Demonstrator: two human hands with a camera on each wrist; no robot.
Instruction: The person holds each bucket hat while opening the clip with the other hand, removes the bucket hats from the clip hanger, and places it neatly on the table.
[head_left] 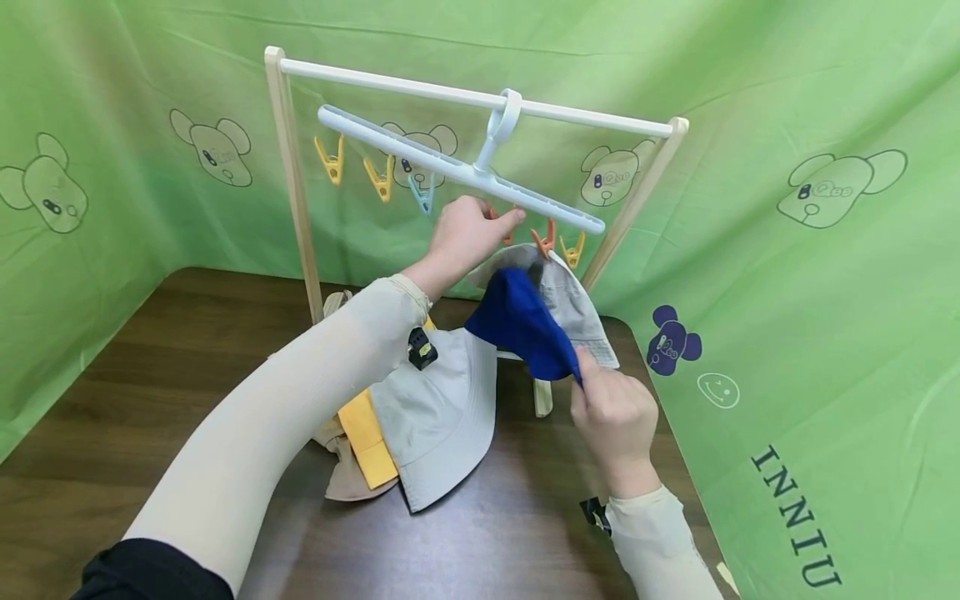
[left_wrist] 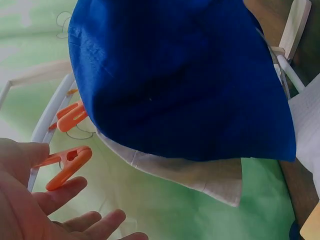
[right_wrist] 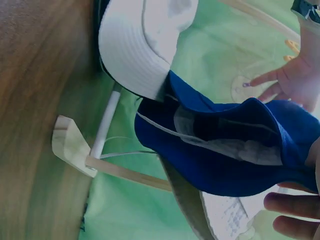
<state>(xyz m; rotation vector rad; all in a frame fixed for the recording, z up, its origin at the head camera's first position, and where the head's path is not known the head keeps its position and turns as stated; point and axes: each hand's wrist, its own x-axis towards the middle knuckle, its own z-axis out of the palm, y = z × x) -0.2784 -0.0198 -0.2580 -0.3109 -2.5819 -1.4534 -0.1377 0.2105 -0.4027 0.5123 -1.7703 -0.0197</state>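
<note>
My left hand (head_left: 467, 232) is up under the pale blue hanger (head_left: 420, 154). Between its thumb and index finger it pinches an orange clothespin (left_wrist: 72, 167), the other fingers spread. My right hand (head_left: 617, 410) grips the brim of a blue bucket hat (head_left: 521, 325), whose inside shows in the right wrist view. Behind it a light grey bucket hat (head_left: 576, 304) hangs from a second orange clothespin (head_left: 545, 239) on the hanger. The blue hat overlaps the grey one in the head view.
The hanger hooks over the white rail (head_left: 420, 86) of a wooden-legged rack. Yellow clothespins (head_left: 381, 179) and a light blue clothespin (head_left: 422, 196) also hang there. A pale grey-blue hat (head_left: 442, 417), a yellow hat (head_left: 369, 437) and a tan hat (head_left: 348, 479) lie on the brown table (head_left: 480, 558).
</note>
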